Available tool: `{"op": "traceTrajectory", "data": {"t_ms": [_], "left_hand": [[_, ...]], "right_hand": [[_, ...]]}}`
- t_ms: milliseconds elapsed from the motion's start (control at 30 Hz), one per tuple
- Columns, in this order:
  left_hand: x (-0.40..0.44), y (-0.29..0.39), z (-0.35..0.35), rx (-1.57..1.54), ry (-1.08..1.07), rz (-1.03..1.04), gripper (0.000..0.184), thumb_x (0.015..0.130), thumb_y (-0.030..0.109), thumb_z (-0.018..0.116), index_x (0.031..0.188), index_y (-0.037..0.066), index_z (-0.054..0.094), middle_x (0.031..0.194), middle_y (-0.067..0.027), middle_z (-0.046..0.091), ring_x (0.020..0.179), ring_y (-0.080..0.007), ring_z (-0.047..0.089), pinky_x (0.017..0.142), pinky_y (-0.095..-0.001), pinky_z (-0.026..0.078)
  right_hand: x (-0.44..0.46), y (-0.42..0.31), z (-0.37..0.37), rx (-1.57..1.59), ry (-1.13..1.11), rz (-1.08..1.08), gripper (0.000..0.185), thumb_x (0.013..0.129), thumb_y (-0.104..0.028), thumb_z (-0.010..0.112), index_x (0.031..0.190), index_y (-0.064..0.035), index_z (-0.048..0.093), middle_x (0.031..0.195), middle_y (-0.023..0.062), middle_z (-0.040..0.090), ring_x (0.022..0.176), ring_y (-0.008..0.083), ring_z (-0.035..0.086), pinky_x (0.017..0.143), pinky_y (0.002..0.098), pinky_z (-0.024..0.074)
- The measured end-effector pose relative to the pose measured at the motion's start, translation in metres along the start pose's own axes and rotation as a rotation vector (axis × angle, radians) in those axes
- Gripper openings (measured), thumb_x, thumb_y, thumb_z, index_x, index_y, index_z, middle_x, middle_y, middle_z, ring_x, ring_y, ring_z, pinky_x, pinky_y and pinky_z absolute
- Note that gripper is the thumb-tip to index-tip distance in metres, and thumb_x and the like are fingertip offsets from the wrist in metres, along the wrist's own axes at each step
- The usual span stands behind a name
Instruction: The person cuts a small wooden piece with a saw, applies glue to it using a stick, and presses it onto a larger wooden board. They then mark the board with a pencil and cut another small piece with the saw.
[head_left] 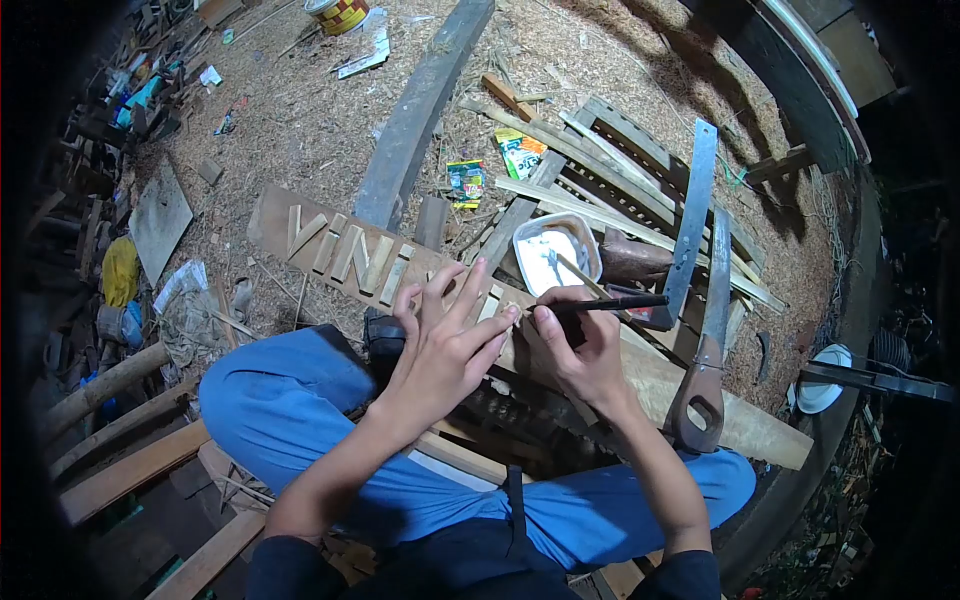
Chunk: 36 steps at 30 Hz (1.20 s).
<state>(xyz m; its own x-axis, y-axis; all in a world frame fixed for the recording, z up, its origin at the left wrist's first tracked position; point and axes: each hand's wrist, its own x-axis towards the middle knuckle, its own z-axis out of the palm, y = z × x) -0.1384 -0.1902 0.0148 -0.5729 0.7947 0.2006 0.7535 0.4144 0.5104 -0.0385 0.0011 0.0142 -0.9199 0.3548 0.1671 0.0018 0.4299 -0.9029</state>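
My right hand (585, 345) grips a black pen (610, 304), its tip pointing left toward my left fingertips. My left hand (445, 335) is over the board with several fingers spread; its thumb and index finger pinch a small pale wood piece (512, 307), partly hidden by the fingers. A long wooden board (750, 428) lies across in front of my knees. Short wood strips (378, 264) sit on its left part, some upright and some slanted like letters. Just beyond my hands stands a white tub (540, 262) of white paste, a thin stick (580, 272) leaning in it.
To the right are a handsaw (699, 400) and a flat metal strip (695, 215). Slatted wood and loose sticks (640, 195) lie behind the tub. A thick beam (420, 110), snack packets (466, 183) and a patterned bucket (337, 14) are on the sawdust-covered ground.
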Motion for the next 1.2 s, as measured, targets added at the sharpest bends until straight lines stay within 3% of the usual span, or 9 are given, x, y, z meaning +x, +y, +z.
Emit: {"op": "traceTrajectory", "data": {"t_ms": [67,133,200,300,400,567,900,967,1200], "left_hand": [[0.0,0.0,0.0,-0.001,0.0,-0.001,0.033,0.09,0.021,0.079,0.123,0.023,0.079,0.165,-0.013,0.046,0.148,-0.0345,0.038,0.118,-0.0546,0.017],[0.001,0.0,0.0,-0.016,-0.002,-0.007,0.032,0.09,0.021,0.079,0.122,0.023,0.08,0.165,-0.0135,0.046,0.148,-0.0347,0.038,0.118,-0.0543,0.016],[0.002,0.0,0.0,-0.033,-0.001,-0.006,0.031,0.091,0.022,0.078,0.122,0.023,0.08,0.165,-0.014,0.045,0.148,-0.035,0.038,0.119,-0.0541,0.016],[0.002,0.001,-0.001,-0.061,0.025,0.011,0.03,0.093,0.022,0.075,0.123,0.019,0.079,0.161,-0.0193,0.047,0.147,-0.0369,0.036,0.115,-0.0563,0.019],[0.002,0.004,0.0,-0.059,0.042,-0.007,0.029,0.094,0.023,0.075,0.122,0.018,0.079,0.162,-0.0194,0.047,0.147,-0.0369,0.036,0.115,-0.0553,0.018],[0.002,0.004,0.005,-0.097,0.046,-0.078,0.025,0.096,0.024,0.074,0.12,0.02,0.081,0.164,-0.015,0.047,0.149,-0.0347,0.034,0.12,-0.0558,0.012],[0.005,0.009,0.007,-0.081,0.073,-0.066,0.021,0.096,0.022,0.073,0.116,0.02,0.082,0.164,-0.0138,0.047,0.15,-0.0334,0.033,0.119,-0.0554,0.012],[0.004,0.008,0.007,-0.078,0.09,-0.038,0.023,0.095,0.021,0.074,0.117,0.014,0.08,0.162,-0.0179,0.048,0.148,-0.0355,0.034,0.118,-0.054,0.013],[0.001,0.009,0.002,-0.052,0.088,-0.042,0.035,0.097,0.023,0.071,0.13,0.014,0.073,0.164,-0.0185,0.045,0.149,-0.0346,0.032,0.119,-0.0543,0.013]], "right_hand": [[-0.001,0.0,-0.001,0.005,0.0,0.011,0.012,0.1,-0.008,0.069,0.111,-0.0013,0.068,0.084,0.0079,0.067,0.066,0.0179,0.061,0.061,0.0317,0.0476],[-0.002,0.0,0.0,-0.047,0.047,-0.089,0.01,0.102,-0.006,0.067,0.112,-0.0018,0.067,0.086,0.0053,0.065,0.071,0.0116,0.06,0.063,0.0287,0.0465],[-0.004,0.007,-0.002,-0.088,0.045,-0.11,0.016,0.098,-0.002,0.069,0.114,-0.0026,0.066,0.088,0.0073,0.065,0.073,0.0157,0.063,0.063,0.0295,0.0476],[-0.006,-0.005,-0.015,-0.432,-0.085,-0.382,0.033,0.082,0.0,0.074,0.115,-0.0057,0.071,0.097,0.0124,0.069,0.078,0.0291,0.067,0.067,0.0363,0.053],[-0.017,-0.018,-0.03,-0.63,-0.118,-0.465,0.033,0.082,-0.003,0.074,0.115,-0.0081,0.074,0.1,0.0102,0.072,0.082,0.0276,0.069,0.07,0.0384,0.0547],[-0.051,-0.021,-0.061,-0.768,-0.097,-0.433,0.043,0.077,-0.001,0.073,0.119,-0.0118,0.075,0.106,0.0083,0.072,0.086,0.0266,0.069,0.074,0.0403,0.0567],[-0.069,-0.022,-0.08,-0.881,-0.155,-0.263,0.037,0.08,-0.002,0.069,0.116,-0.0112,0.073,0.113,0.0081,0.07,0.101,0.0271,0.066,0.084,0.0409,0.0538],[-0.069,-0.022,-0.079,-0.961,-0.153,-0.242,0.034,0.081,-0.007,0.068,0.115,-0.0101,0.07,0.114,0.0065,0.068,0.106,0.024,0.064,0.085,0.0382,0.051],[-0.069,-0.019,-0.068,-0.968,-0.035,-0.267,0.033,0.08,-0.011,0.073,0.112,-0.012,0.07,0.119,0.0096,0.066,0.107,0.0262,0.063,0.084,0.0407,0.0492]]}}
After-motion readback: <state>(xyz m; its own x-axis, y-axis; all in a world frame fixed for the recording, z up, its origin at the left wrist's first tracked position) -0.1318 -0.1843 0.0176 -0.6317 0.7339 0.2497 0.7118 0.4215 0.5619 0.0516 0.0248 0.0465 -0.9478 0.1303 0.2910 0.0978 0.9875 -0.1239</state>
